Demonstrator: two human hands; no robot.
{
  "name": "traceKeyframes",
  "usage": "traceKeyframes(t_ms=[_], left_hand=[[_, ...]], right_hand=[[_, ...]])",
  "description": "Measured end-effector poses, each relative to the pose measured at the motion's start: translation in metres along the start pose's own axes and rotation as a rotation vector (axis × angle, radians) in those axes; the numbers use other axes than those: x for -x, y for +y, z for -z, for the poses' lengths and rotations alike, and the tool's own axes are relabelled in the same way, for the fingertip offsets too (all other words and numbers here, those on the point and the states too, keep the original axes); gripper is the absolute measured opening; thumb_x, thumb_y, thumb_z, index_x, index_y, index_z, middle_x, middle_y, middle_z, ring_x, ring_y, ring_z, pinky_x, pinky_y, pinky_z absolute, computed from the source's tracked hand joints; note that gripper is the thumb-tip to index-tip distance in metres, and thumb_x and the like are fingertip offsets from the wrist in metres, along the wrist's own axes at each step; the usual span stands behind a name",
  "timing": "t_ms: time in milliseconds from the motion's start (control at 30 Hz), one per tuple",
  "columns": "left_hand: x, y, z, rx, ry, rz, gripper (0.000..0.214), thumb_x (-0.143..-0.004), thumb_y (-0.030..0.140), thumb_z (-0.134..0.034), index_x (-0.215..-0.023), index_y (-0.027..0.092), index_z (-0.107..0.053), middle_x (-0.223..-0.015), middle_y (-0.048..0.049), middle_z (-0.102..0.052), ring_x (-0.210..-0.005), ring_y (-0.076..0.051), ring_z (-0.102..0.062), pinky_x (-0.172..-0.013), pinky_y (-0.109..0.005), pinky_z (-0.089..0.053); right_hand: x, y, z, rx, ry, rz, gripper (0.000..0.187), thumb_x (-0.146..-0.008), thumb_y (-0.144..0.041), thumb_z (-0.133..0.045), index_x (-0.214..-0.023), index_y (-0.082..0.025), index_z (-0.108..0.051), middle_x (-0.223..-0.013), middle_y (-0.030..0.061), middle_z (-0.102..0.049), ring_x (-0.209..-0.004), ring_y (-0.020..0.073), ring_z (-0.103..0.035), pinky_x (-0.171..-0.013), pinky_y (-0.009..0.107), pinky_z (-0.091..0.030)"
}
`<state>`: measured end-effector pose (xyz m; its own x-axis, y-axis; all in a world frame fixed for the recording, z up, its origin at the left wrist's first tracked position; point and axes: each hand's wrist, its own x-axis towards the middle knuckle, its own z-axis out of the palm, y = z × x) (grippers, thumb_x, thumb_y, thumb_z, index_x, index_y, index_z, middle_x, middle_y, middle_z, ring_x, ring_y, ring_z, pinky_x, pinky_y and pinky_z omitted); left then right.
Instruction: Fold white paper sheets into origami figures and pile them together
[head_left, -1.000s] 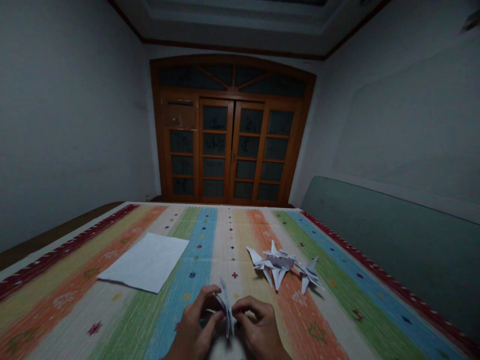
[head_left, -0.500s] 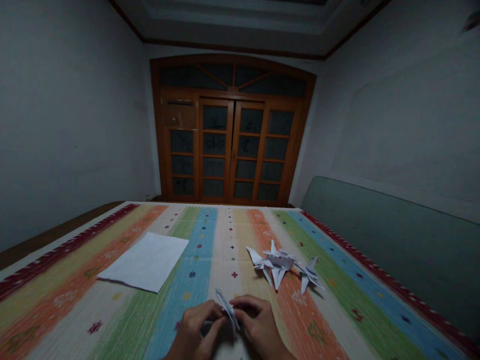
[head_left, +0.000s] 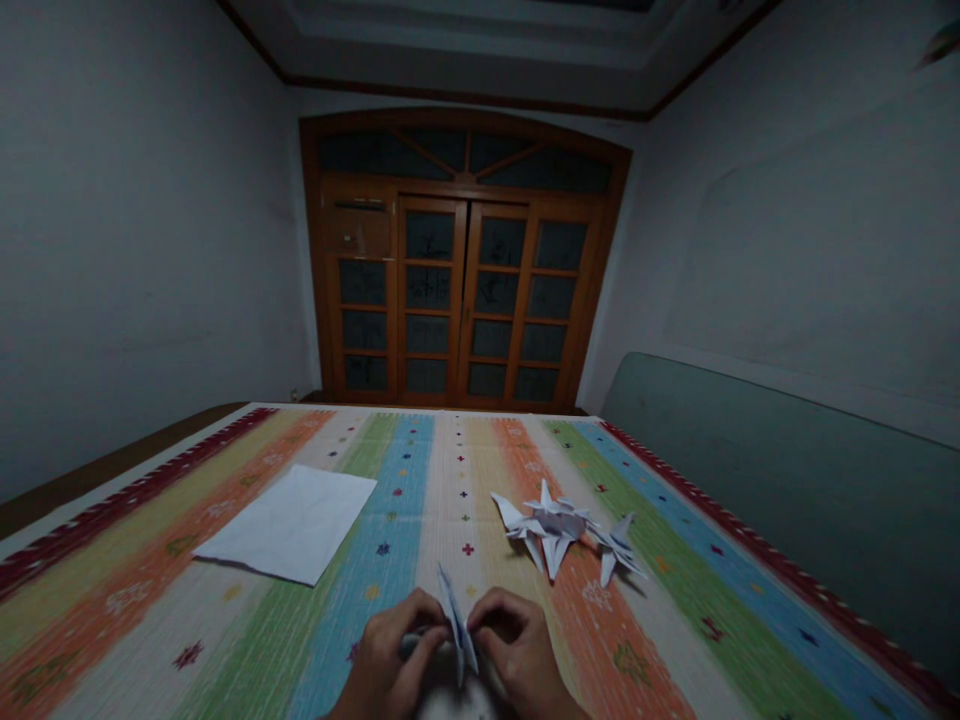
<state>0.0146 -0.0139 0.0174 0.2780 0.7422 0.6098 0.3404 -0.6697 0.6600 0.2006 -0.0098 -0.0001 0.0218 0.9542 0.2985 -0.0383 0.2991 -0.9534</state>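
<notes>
A small folded piece of white paper (head_left: pixel 454 622) stands nearly upright between my hands, close to the table's near side. My left hand (head_left: pixel 397 645) pinches its left side between thumb and forefinger. On the other side, my right hand (head_left: pixel 517 645) grips the right edge with its fingertips. Several pointed folded-paper pieces (head_left: pixel 559 525) lie in a cluster beyond my right hand. To the far left rests a flat white sheet stack (head_left: pixel 292 520); I cannot tell how many sheets it has.
A striped tablecloth (head_left: pixel 420 470) covers the table. A pale green bench back or board (head_left: pixel 750 450) runs along the right side. Wooden doors with glass panes (head_left: pixel 465 290) stand past the table's far edge.
The folded paper has turned a little more upright and edge-on to me. Both hands have shifted only slightly around it. The paper cluster and the flat sheets have stayed put.
</notes>
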Motion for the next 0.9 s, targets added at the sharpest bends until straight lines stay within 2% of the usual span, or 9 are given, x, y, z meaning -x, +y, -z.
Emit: traceKeyframes(t_ms=[133,267,467,600,800,900], left_hand=[[-0.0025,-0.0010,0.0001,0.038,0.011,0.090,0.012,-0.090,0.021,-0.063,-0.078,0.022,-0.066,-0.071,0.0016,-0.073,-0.066,-0.017,-0.072,-0.064,-0.022,-0.054],[-0.0046,-0.0033,-0.0013,0.042,0.049,0.079,0.015,-0.092,0.025,-0.063,-0.077,0.022,-0.064,-0.075,0.0001,-0.073,-0.068,-0.018,-0.071,-0.065,-0.023,-0.054],[-0.0011,-0.0008,-0.0017,-0.057,0.118,-0.115,0.019,-0.094,0.019,-0.058,-0.076,0.022,-0.062,-0.070,-0.0005,-0.068,-0.063,-0.017,-0.068,-0.060,-0.022,-0.053],[-0.0007,0.0027,-0.0013,-0.114,0.143,-0.159,0.020,-0.093,0.013,-0.054,-0.077,0.022,-0.060,-0.066,0.0008,-0.065,-0.059,-0.016,-0.066,-0.056,-0.020,-0.052],[-0.0011,0.0039,-0.0012,-0.128,0.032,-0.302,0.023,-0.091,0.004,-0.048,-0.092,0.022,-0.063,-0.074,-0.0027,-0.068,-0.067,-0.018,-0.066,-0.059,-0.022,-0.053],[-0.0001,0.0013,-0.0027,-0.126,0.014,-0.305,0.024,-0.094,0.005,-0.046,-0.097,0.021,-0.064,-0.078,-0.0048,-0.068,-0.071,-0.020,-0.067,-0.063,-0.024,-0.056]], right_hand=[[0.0001,-0.0006,-0.0026,-0.035,-0.015,-0.005,0.008,-0.063,-0.015,-0.067,-0.064,-0.018,-0.074,-0.063,0.0031,-0.071,-0.062,0.0187,-0.066,-0.060,0.025,-0.050],[0.0008,-0.0023,-0.0066,-0.033,-0.066,0.001,0.005,-0.068,-0.019,-0.074,-0.072,-0.018,-0.075,-0.070,0.0045,-0.073,-0.067,0.0197,-0.068,-0.063,0.026,-0.052],[0.0040,-0.0022,-0.0058,0.022,-0.159,0.032,0.021,-0.082,-0.037,-0.076,-0.081,-0.016,-0.076,-0.079,0.0090,-0.075,-0.077,0.0239,-0.072,-0.070,0.031,-0.057],[0.0057,-0.0037,-0.0035,-0.003,-0.211,0.093,0.034,-0.088,-0.050,-0.071,-0.090,-0.016,-0.074,-0.086,0.0107,-0.073,-0.082,0.0249,-0.072,-0.071,0.032,-0.059],[0.0042,-0.0042,-0.0071,-0.050,-0.253,0.035,0.040,-0.086,-0.056,-0.073,-0.095,-0.017,-0.071,-0.089,0.0096,-0.073,-0.083,0.0242,-0.072,-0.071,0.030,-0.059],[0.0027,-0.0027,-0.0071,-0.029,-0.218,0.020,0.042,-0.086,-0.058,-0.071,-0.090,-0.016,-0.070,-0.086,0.0090,-0.071,-0.081,0.0238,-0.071,-0.071,0.030,-0.058]])
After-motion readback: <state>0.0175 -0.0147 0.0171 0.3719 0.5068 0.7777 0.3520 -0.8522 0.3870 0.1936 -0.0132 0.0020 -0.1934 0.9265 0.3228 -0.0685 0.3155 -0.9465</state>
